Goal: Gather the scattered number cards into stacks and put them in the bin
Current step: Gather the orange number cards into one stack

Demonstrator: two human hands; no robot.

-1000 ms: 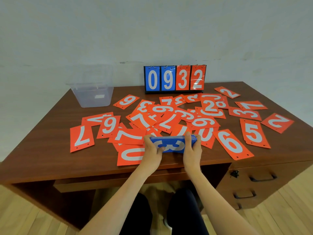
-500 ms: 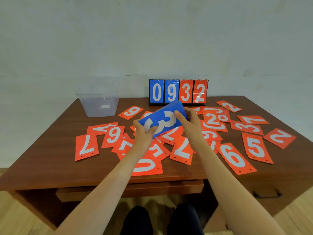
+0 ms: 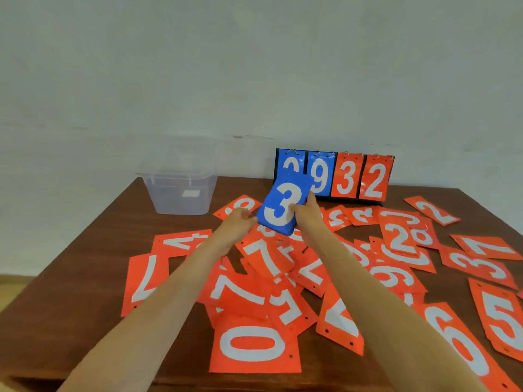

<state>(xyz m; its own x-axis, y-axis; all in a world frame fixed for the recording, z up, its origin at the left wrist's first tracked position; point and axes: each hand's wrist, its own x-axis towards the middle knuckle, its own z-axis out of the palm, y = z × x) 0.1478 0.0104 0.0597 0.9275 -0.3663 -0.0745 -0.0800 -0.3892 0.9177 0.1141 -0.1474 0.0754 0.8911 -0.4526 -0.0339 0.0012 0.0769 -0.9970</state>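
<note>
I hold a stack of blue number cards [image 3: 283, 206], a white 3 on top, above the middle of the brown table [image 3: 85, 264]. My left hand [image 3: 236, 222] grips its lower left edge and my right hand [image 3: 307, 212] grips its right edge. The stack stands nearly upright and covers part of the scoreboard's first digit. Several orange number cards [image 3: 254, 343] lie scattered and overlapping across the table under and around my arms. The clear plastic bin [image 3: 181, 185] stands at the back left, apart from the stack.
A flip scoreboard [image 3: 351, 176] showing 0 9 3 2 stands at the table's back edge against the wall. Orange cards [image 3: 506, 315] reach to the right edge. Bare wood shows along the left side, in front of the bin.
Both hands lifted the blue stack off the near table edge and carried it up and away, toward the back. It has turned from lying flat to nearly upright. The camera came closer.
</note>
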